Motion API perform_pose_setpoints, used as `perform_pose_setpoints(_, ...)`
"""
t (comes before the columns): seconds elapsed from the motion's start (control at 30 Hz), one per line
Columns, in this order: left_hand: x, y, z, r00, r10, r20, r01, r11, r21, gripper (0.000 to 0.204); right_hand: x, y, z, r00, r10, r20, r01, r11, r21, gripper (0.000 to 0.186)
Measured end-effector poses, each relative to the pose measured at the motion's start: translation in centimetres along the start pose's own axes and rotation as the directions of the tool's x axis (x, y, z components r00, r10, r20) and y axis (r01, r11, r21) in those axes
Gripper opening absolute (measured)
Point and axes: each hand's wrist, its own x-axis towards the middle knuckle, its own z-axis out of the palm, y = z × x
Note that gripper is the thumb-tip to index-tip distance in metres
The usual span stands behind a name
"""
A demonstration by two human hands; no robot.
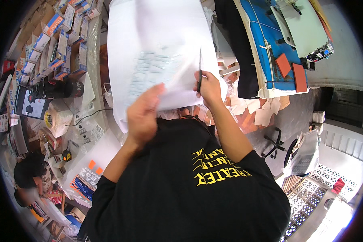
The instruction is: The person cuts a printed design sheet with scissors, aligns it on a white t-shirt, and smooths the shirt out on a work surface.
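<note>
Before me a white sheet-covered work surface [125,24] carries rows of pale blue cut-out lettering [149,72], with what looks like a thin translucent film around it. My left hand [143,115] is raised over the near part of the sheet, just below the lettering. Motion smears its fingers, so I cannot make out their pose. At the sheet's right edge, my right hand [209,88] grips a slim, dark, pointed tool [200,66]. The tool's tip points away from me; its exact kind is unclear.
Boxes [60,48] are stacked at the left, near a tape roll [54,119] and a laptop [30,103]. Another person [28,173] sits lower left. A blue-topped table [266,48] stands right, paper scraps [266,115] lie below it, and an office chair [278,143] is beyond.
</note>
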Motion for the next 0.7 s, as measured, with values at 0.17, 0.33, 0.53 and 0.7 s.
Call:
perform_pose_setpoints(0.17,7.1,-1.5,-2.6,0.754,-0.546,-0.366,-0.043,0.514,-0.857,0.039,-1.6,5.9,-9.3,0.894,-0.272,-0.354,0.115,0.906,-0.407,0.035)
perform_pose_setpoints(0.33,7.8,-12.3,-3.3,0.634,-0.712,-0.300,-0.177,0.244,-0.954,0.039,-4.9,3.8,-7.9,0.943,-0.331,0.027,0.316,0.870,-0.377,0.033)
perform_pose_setpoints(0.53,8.6,-8.8,4.2,0.584,-0.797,-0.155,-0.057,0.151,-0.987,0.036,-4.8,2.5,-8.0,0.991,0.078,0.109,-0.039,0.945,-0.324,0.032)
perform_pose_setpoints(0.7,6.2,-8.0,9.5,0.595,-0.802,0.050,0.201,0.088,-0.976,0.036,-5.5,4.0,-15.7,0.961,-0.269,-0.068,0.236,0.921,-0.309,0.039)
